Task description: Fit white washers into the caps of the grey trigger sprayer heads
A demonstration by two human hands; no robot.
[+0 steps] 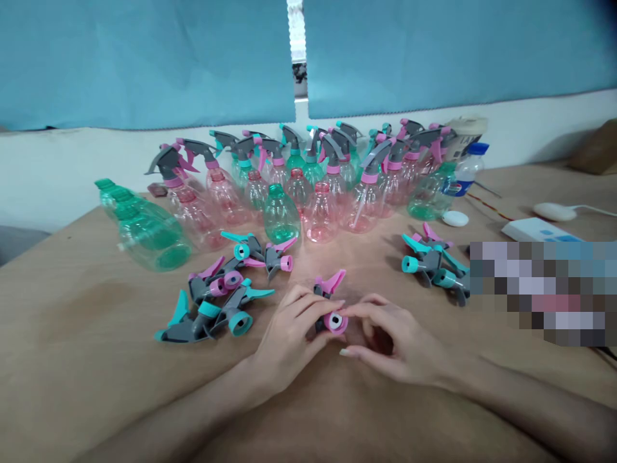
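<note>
Sprayer (329, 302) pinched at table's (72, 360) near edge, left hand (289, 337) gripping body, right hand (385, 337) fingertips on nozzle; best turned gently, held steady.

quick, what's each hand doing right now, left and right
Left hand: closed around the grey and pink sprayer head, holding it over the table.
Right hand: fingertips on the same sprayer head's pink collar, pinching it.

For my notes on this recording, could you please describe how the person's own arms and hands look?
Both forearms are bare, with no sleeves in view. The left hand and right hand wear no gloves, rings or watch; the fingernails are fairly long with pale tips.
</note>
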